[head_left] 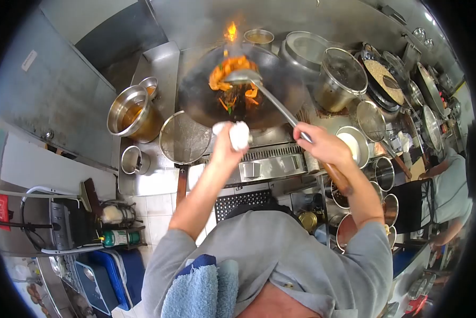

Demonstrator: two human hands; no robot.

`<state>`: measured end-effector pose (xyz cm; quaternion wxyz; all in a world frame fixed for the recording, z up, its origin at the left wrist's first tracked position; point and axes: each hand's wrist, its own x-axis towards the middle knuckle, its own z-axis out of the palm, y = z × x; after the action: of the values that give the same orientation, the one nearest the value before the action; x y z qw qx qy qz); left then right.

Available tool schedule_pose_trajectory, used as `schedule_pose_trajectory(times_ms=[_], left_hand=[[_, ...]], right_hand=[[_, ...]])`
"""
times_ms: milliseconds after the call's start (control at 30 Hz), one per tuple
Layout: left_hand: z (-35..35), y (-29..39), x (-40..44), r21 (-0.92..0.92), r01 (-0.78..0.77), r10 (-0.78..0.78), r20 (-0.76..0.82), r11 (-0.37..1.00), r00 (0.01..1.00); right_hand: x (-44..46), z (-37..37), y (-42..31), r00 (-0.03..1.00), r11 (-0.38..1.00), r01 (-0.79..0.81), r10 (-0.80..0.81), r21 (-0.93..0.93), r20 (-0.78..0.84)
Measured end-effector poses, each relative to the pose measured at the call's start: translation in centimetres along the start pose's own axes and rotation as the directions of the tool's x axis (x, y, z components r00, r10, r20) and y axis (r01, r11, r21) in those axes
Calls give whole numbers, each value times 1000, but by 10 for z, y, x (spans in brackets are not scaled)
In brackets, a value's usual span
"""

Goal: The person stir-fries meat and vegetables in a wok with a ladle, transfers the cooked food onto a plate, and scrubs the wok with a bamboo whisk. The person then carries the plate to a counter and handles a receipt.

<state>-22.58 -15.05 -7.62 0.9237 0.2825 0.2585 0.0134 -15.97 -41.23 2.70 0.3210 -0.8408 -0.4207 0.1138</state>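
Note:
A large dark wok (195, 103) sits on the stove in front of me. My left hand (226, 147) is closed around a bunched white cloth (240, 136) at the wok's near edge; the wok's handle, if there is one, is hidden. My right hand (325, 144) grips a long-handled ladle (278, 103) with a wooden end passing under my forearm. The ladle's bowl is in the wok, against orange pieces of food (228, 68). More orange and green bits lie lower in the wok. A flame (231, 32) rises at the far rim.
Left of the wok stand a steel pot of brown liquid (142, 123) and a round strainer (185, 139). To the right are a deep steel pot (344, 79), a bowl of white contents (353, 146) and several pans. Another person (444, 185) stands at far right.

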Motion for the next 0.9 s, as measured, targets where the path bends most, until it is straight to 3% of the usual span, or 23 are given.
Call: schedule_pose_trajectory(times_ms=[33,100,133,233,333,500,600,633,667,700,767,800,900], left_hand=[[20,22,2,42,34,-28,-134,999,991],[6,37,46,67,61,-61,-3,996,998],[8,44,52,81,85,-88,37,993,995],[21,19,39,49,27,-20,-131,998,991],[31,-7,-21,63,100,-97,-44,993,994],[22,16,43,97,37,-30,-77,995,997],[2,-24,47,92,12,-7,-56,996,998],[-19,-50,43,64,-9,6,43,998,999],[-23,-67,27,58,1,-1,-8,998,1000],[-23,-74,12,68,-23,19,52,997,998],[-12,-65,-4,23,-28,28,21,999,999],[-2,-47,-4,-33,-17,15,-74,999,997],[27,16,-4,65,61,-52,-140,996,989]], right_hand=[[-8,-11,-7,988,988,-122,112,93,109],[-21,-31,-22,893,896,-381,291,229,344],[-23,-36,-25,883,886,-398,299,240,361],[-24,-47,-31,856,863,-433,305,258,417],[-13,-55,-34,816,876,-452,329,169,475],[36,-10,4,931,970,-243,228,17,286],[60,23,20,982,985,-166,169,-41,81],[59,31,21,992,991,-122,122,-53,1],[55,38,21,994,995,-80,75,-65,-76],[48,39,19,992,997,-80,79,-3,-100],[30,29,13,994,998,-64,63,-5,-83],[18,24,8,996,998,-61,61,1,-66],[-10,-17,-28,943,952,-288,263,100,206]])
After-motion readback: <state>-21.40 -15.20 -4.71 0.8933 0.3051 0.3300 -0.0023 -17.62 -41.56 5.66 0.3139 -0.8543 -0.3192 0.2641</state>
